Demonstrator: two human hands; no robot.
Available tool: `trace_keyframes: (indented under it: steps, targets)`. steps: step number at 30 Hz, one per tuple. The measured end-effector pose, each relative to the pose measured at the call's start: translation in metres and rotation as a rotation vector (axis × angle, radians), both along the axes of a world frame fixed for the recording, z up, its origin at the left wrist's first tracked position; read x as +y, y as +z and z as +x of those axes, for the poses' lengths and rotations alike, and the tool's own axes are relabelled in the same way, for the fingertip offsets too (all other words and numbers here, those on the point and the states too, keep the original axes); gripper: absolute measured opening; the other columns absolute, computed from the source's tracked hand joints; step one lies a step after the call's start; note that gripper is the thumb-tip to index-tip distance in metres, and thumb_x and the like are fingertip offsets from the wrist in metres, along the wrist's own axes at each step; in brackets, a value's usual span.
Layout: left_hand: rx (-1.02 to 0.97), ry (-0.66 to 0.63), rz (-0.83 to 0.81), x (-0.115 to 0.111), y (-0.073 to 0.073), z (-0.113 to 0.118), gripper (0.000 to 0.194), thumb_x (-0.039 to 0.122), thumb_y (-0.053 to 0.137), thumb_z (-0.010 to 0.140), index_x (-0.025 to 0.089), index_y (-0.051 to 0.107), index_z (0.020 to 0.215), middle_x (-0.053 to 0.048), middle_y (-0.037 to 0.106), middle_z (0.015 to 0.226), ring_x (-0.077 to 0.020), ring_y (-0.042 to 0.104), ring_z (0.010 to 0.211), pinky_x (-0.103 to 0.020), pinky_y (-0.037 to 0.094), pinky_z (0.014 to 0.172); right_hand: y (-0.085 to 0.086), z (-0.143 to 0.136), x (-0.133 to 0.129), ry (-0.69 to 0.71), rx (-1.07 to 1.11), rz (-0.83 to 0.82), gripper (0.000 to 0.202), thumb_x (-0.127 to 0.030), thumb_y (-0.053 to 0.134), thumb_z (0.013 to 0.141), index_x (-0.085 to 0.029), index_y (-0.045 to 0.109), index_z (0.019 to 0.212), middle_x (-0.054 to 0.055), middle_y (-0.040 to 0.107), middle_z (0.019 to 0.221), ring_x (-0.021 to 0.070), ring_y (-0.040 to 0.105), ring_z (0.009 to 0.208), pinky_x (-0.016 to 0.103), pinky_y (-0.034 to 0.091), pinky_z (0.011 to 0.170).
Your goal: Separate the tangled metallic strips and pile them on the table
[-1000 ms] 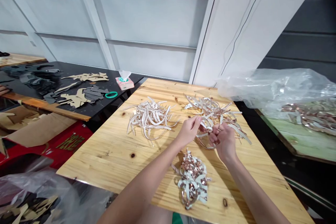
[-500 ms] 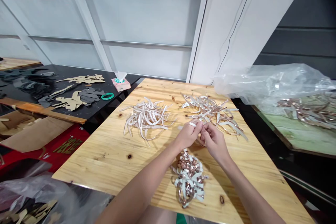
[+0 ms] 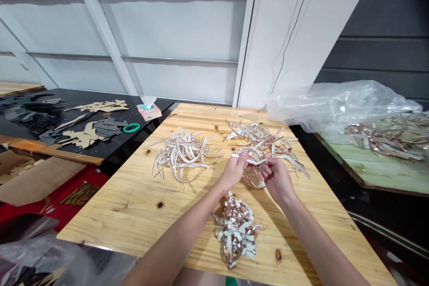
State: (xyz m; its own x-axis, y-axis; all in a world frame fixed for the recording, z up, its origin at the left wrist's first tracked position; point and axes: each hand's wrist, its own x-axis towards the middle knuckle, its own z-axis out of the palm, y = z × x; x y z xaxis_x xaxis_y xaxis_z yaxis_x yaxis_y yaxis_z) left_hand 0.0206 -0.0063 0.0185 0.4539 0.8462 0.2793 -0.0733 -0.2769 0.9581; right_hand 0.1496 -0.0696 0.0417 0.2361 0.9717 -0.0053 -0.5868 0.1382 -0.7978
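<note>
Presently, both hands meet over the middle of a pale wooden table (image 3: 134, 205). The left hand (image 3: 233, 171) and the right hand (image 3: 275, 178) are close together, nearly touching, and each is pinched shut on the same curved strip (image 3: 254, 159), a narrow pale band held between them just above the table surface. The left thumb and forefinger grip one end; the right fingers close on the other end. Whether a second strip is caught in the right hand cannot be told.

Directly behind the hands lies a loose tangled pile (image 3: 264, 140) of similar strips, pale on one face and coppery on the other, spread toward the far right part of the table. To the left of it, well apart from the hands, sits a neater pile (image 3: 179, 154) of pale curved strips lying roughly side by side. Nearer the person, between the two forearms, rests a curled heap (image 3: 236, 228) of coppery and pale offcuts.

On the right, beyond the table's edge, a clear plastic bag (image 3: 338, 107) lies crumpled over a green board (image 3: 378, 170), with more coppery strips inside it. On the left, a black table (image 3: 110, 147) carries dark and tan cut shapes (image 3: 85, 132), a green ring (image 3: 131, 128) and a pink tissue pack (image 3: 149, 111).
</note>
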Motion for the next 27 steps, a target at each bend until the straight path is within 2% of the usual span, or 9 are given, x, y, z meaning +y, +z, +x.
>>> trace_keyframes:
  steps: [3, 6, 8, 11, 14, 17, 20, 24, 27]
  targets:
    - [-0.103, -0.041, -0.119, 0.000, -0.003, 0.005, 0.063, 0.074, 0.035, 0.092, 0.019, 0.049, 0.065, 0.002, 0.039, 0.057, -0.0140, 0.045, 0.060, -0.031, 0.044, 0.063, 0.004, 0.007, 0.000, 0.042, 0.125, -0.014, 0.023, -0.024, 0.063, 0.078, -0.022, 0.043, 0.066, -0.009, 0.024, 0.055, 0.0092, 0.021, 0.045, 0.019, 0.029, 0.037]
    - [-0.163, -0.050, -0.211, 0.001, -0.006, 0.010, 0.064, 0.078, 0.037, 0.088, 0.019, 0.053, 0.070, 0.000, 0.044, 0.057, -0.0172, 0.054, 0.065, -0.033, 0.049, 0.066, 0.005, 0.014, 0.002, 0.027, 0.179, 0.026, 0.029, -0.023, 0.063, 0.077, -0.023, 0.037, 0.065, -0.009, 0.022, 0.056, 0.0091, 0.023, 0.045, 0.018, 0.029, 0.036]
    - [-0.187, -0.035, -0.239, 0.003, -0.008, 0.011, 0.064, 0.078, 0.039, 0.088, 0.018, 0.054, 0.071, 0.001, 0.045, 0.058, -0.0176, 0.056, 0.066, -0.034, 0.051, 0.068, 0.005, 0.015, 0.003, 0.006, 0.191, 0.013, 0.029, -0.025, 0.064, 0.078, -0.023, 0.038, 0.067, -0.008, 0.026, 0.057, 0.0090, 0.030, 0.045, 0.019, 0.032, 0.037]
    - [-0.256, -0.028, -0.254, 0.006, -0.009, 0.008, 0.060, 0.076, 0.044, 0.087, 0.018, 0.053, 0.071, 0.003, 0.041, 0.061, -0.0155, 0.055, 0.064, -0.034, 0.052, 0.069, 0.003, 0.011, 0.004, -0.008, 0.156, -0.053, 0.029, -0.045, 0.062, 0.084, -0.023, 0.044, 0.075, -0.005, 0.042, 0.063, 0.0114, 0.045, 0.051, 0.022, 0.039, 0.040]
    - [-0.329, -0.030, -0.224, 0.006, -0.007, 0.004, 0.054, 0.069, 0.048, 0.089, 0.018, 0.056, 0.074, 0.003, 0.038, 0.064, -0.0132, 0.051, 0.062, -0.030, 0.050, 0.068, -0.005, 0.001, 0.005, -0.051, -0.061, -0.078, 0.036, -0.058, 0.061, 0.084, -0.025, 0.047, 0.081, -0.003, 0.051, 0.068, 0.0156, 0.053, 0.055, 0.026, 0.044, 0.041]
    - [-0.317, 0.018, -0.171, 0.004, -0.003, 0.000, 0.050, 0.062, 0.046, 0.094, 0.017, 0.061, 0.079, 0.003, 0.039, 0.065, -0.0116, 0.044, 0.061, -0.027, 0.047, 0.067, -0.018, -0.005, 0.007, -0.123, -0.451, -0.079, 0.036, -0.051, 0.074, 0.081, -0.027, 0.047, 0.081, -0.006, 0.053, 0.060, 0.0157, 0.050, 0.048, 0.026, 0.040, 0.038]
    - [-0.284, 0.021, -0.150, 0.002, 0.000, -0.003, 0.051, 0.059, 0.038, 0.098, 0.018, 0.061, 0.080, 0.002, 0.043, 0.066, -0.0126, 0.046, 0.064, -0.028, 0.046, 0.071, -0.026, -0.004, 0.005, -0.127, -0.733, -0.050, 0.035, -0.052, 0.066, 0.088, -0.026, 0.046, 0.074, -0.005, 0.054, 0.052, 0.0167, 0.050, 0.043, 0.028, 0.039, 0.042]
    - [-0.092, -0.087, -0.057, -0.001, 0.000, -0.006, 0.049, 0.058, 0.043, 0.097, 0.018, 0.053, 0.070, 0.001, 0.049, 0.067, -0.0146, 0.050, 0.068, -0.028, 0.044, 0.072, -0.022, -0.004, -0.001, -0.144, -0.851, 0.075, 0.028, -0.047, 0.062, 0.092, -0.025, 0.053, 0.077, 0.000, 0.064, 0.065, 0.0200, 0.059, 0.055, 0.031, 0.044, 0.053]
    - [0.017, -0.151, 0.023, -0.003, 0.001, -0.006, 0.044, 0.056, 0.044, 0.097, 0.018, 0.056, 0.078, 0.000, 0.055, 0.074, -0.0156, 0.052, 0.072, -0.028, 0.044, 0.072, -0.017, -0.007, -0.004, -0.155, -0.955, 0.153, 0.023, -0.041, 0.064, 0.091, -0.025, 0.056, 0.078, 0.001, 0.064, 0.069, 0.0192, 0.056, 0.059, 0.030, 0.041, 0.056]
